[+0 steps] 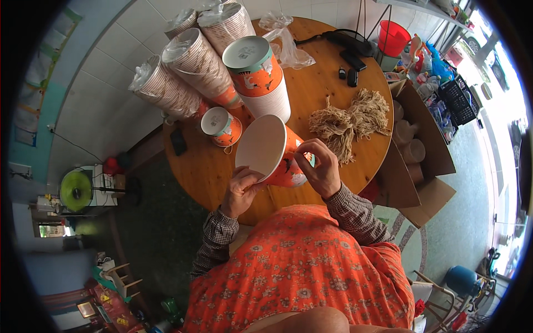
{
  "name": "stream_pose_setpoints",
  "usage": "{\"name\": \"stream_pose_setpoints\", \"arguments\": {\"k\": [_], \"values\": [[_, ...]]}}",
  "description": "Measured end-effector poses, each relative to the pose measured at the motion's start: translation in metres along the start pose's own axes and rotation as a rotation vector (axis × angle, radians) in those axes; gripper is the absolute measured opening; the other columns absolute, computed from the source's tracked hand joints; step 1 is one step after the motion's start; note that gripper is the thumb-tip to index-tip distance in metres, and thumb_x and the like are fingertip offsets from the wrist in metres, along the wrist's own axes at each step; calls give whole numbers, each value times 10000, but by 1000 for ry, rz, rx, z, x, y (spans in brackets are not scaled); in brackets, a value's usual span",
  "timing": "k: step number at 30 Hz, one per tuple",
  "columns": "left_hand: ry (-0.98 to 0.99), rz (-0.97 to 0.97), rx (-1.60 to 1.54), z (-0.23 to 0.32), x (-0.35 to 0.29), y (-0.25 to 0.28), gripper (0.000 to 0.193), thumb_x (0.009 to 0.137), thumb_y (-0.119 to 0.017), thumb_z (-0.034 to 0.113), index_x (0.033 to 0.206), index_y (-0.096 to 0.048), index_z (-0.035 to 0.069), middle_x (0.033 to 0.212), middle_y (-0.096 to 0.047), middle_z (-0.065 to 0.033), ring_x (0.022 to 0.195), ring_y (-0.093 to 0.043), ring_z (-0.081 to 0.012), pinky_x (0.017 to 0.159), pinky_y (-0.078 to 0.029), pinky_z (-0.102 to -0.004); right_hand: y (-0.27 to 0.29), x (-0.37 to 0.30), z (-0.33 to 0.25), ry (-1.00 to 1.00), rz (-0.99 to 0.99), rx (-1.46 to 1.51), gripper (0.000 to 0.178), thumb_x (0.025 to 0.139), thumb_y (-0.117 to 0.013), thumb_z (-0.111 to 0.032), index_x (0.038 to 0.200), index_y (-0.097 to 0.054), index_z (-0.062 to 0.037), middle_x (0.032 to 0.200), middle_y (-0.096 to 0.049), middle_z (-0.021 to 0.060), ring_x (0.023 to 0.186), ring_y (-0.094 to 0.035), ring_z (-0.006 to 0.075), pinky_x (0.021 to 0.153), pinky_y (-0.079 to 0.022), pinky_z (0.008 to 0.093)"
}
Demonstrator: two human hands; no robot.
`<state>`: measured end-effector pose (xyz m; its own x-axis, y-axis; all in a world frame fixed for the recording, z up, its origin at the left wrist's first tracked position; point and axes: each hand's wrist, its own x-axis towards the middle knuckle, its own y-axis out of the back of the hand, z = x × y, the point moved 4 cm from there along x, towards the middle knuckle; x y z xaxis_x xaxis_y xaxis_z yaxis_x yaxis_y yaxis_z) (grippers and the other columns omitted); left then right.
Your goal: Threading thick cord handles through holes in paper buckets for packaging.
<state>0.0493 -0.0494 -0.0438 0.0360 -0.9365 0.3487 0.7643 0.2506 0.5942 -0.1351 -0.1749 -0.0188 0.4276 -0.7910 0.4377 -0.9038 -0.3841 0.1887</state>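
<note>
In front of me a large orange printed paper bucket (pixel 261 145) is tilted on its side, its white inside facing left. My left hand (pixel 242 190) is closed on its lower rim, thumb and fingers pinching the edge. My right hand (pixel 321 167) is at the bucket's printed outer wall, its thumb and fingertips pressed together. Whatever those fingertips hold is too small to make out. Just beyond stands a smaller upside-down orange bucket (pixel 221 126) with a short cord loop at its rim. A heap of beige cords (pixel 355 119) lies to the right of the bucket.
Nested paper buckets (pixel 261 105) stand upside down on the round wooden table (pixel 302 41), beside bagged stacks (pixel 191 61) leaning against the wall. A phone (pixel 178 142) lies at the left edge, small black items at the far right. An open carton (pixel 413 166) stands right, holding pale buckets.
</note>
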Motion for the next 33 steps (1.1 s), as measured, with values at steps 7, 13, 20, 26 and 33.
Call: {"name": "stream_pose_setpoints", "arguments": {"k": [7,13,20,26,33], "values": [[-47,-1,60,3,2,-2,212,720,-656,-24,910,-638,68,879,-650,-39,865,-604,-222,872,-398,-344,-1,-2,6,-44,-14,-7,92,761,-652,-19,830,-593,-6,836,-595,104,762,-607,248,706,-481,319],[-79,2,119,0,0,-9,208,707,-653,-34,886,-627,68,877,-647,-34,854,-603,-226,864,-400,-358,-6,-5,19,-71,-51,-64,119,766,-673,-29,859,-607,4,834,-597,101,774,-607,213,699,-486,310],[-104,-59,425,-36,-19,-63,207,719,-568,-36,875,-638,79,848,-632,-33,827,-596,-216,847,-403,-386,-32,-33,109,-312,-143,-68,156,817,-641,-132,871,-626,14,812,-637,107,741,-648,203,679,-521,301],[-124,-143,387,-114,-63,-124,248,722,-547,15,919,-668,105,864,-644,-34,848,-600,-208,865,-403,-369,-57,-89,220,-582,-225,-71,226,815,-638,-187,889,-647,27,766,-673,104,685,-658,167,645,-532,281],[-117,-285,408,-140,-84,-152,233,782,-515,139,950,-676,121,901,-656,-42,881,-602,-207,894,-396,-371,-57,-120,240,-847,-232,31,281,787,-630,-245,892,-683,9,746,-679,129,645,-664,187,627,-528,315]]}}
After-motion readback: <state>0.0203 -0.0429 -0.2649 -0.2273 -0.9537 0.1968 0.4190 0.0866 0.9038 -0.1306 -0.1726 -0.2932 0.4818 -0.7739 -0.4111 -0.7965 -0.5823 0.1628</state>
